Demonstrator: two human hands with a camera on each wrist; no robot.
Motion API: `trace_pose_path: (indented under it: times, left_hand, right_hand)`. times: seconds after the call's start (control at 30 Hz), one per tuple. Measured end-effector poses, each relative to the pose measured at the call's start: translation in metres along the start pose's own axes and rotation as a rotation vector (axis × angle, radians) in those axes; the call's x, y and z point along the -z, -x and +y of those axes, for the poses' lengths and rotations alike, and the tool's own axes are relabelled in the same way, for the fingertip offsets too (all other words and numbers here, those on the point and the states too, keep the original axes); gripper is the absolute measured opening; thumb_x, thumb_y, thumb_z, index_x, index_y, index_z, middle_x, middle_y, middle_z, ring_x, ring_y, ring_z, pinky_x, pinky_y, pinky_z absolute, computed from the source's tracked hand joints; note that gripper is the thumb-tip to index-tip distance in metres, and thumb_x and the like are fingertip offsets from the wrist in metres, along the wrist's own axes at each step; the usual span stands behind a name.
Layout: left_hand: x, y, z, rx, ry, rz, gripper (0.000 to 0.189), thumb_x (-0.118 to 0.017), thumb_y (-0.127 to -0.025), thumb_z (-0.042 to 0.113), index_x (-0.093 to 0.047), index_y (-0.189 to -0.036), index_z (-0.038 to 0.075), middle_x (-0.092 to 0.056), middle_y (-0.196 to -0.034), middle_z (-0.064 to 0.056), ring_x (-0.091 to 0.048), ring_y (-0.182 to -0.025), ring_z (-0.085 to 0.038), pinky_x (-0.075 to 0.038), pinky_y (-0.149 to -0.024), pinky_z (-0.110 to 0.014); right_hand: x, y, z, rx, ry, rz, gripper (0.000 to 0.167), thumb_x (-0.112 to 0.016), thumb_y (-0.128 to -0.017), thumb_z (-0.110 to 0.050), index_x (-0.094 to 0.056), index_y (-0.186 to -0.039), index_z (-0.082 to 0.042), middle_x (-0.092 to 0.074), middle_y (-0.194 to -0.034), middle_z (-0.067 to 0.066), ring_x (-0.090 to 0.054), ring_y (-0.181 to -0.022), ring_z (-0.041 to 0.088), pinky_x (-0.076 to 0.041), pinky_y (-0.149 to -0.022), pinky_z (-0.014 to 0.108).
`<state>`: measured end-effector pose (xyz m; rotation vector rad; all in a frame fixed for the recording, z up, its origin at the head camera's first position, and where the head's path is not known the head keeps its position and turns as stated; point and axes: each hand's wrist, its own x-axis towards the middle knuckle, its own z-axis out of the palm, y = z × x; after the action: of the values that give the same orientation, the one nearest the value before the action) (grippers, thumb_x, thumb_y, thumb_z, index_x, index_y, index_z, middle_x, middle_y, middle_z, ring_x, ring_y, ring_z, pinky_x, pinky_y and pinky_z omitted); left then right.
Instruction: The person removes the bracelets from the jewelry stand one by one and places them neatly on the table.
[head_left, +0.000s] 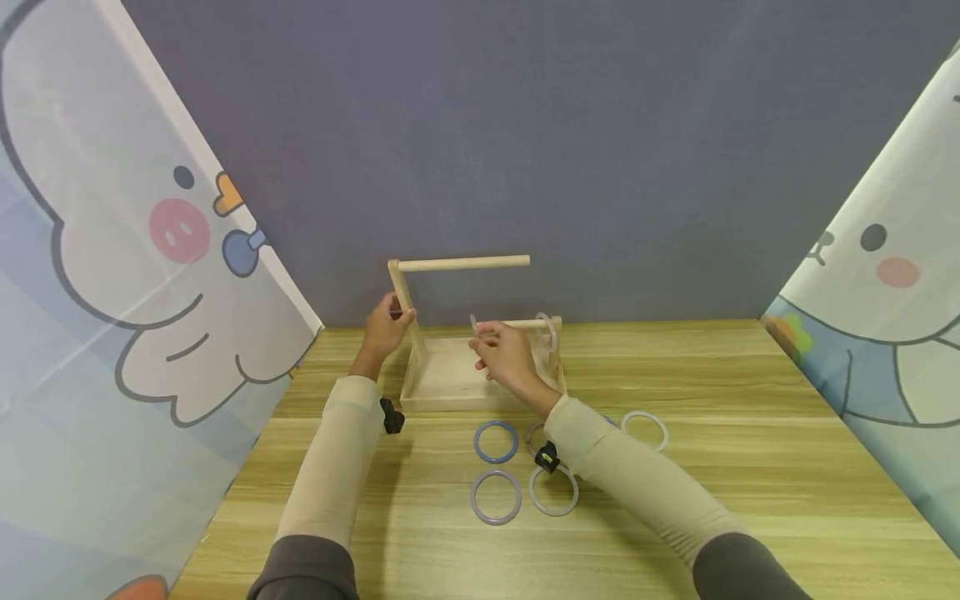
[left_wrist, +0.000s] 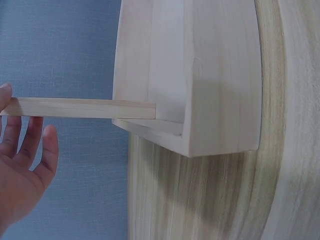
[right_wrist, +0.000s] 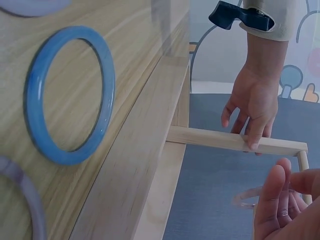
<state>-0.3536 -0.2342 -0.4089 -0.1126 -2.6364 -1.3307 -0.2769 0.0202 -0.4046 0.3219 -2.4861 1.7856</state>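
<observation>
A pale wooden rack point(head_left: 459, 402) stands near the back of the table, with a tray base, a high bar from its left post and a lower bar from its right post. Thumb and fingers of my left hand point(head_left: 386, 325) grip the left post point(left_wrist: 75, 107) partway up. My right hand point(head_left: 506, 354) pinches a pale translucent bangle point(right_wrist: 247, 196) in front of the lower bar; the fingers hide part of it. Another pale bangle point(head_left: 550, 332) hangs at the right end of the lower bar.
On the table in front of the rack lie a blue bangle point(head_left: 496, 442), a lilac bangle point(head_left: 496, 497), a white bangle point(head_left: 553, 491) and another white bangle point(head_left: 645, 431). My right forearm partly covers others. A grey wall point(head_left: 600, 167) stands close behind the rack.
</observation>
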Motion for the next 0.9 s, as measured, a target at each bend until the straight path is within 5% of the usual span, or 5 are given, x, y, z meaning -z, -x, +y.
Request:
trace_pose_path:
  times: [0.3,0.9]
  left_hand:
    - [0.0,0.001,0.0,-0.003,0.014,-0.005,0.048,-0.058,-0.105,0.024,-0.045,-0.147,0.004,-0.059,-0.134,-0.025,-0.058,-0.124,-0.041,-0.05,-0.102,-0.055]
    - [0.0,0.0,-0.001,0.0,0.004,-0.009,0.047,-0.057,-0.105,0.026,-0.045,-0.146,0.006,-0.059,-0.133,-0.023,-0.058,-0.123,-0.04,-0.051,-0.101,-0.055]
  right_hand:
    - [0.005,0.003,0.005,0.006,0.078,-0.052,0.03,-0.072,-0.097,-0.019,-0.069,-0.126,-0.01,-0.079,-0.107,0.011,-0.066,-0.054,0.007,-0.055,-0.046,0.03]
    - [0.02,0.016,0.02,0.08,0.203,-0.086,0.029,-0.073,-0.095,-0.016,-0.073,-0.122,-0.008,-0.079,-0.104,0.011,-0.075,-0.065,0.027,-0.046,-0.043,0.019]
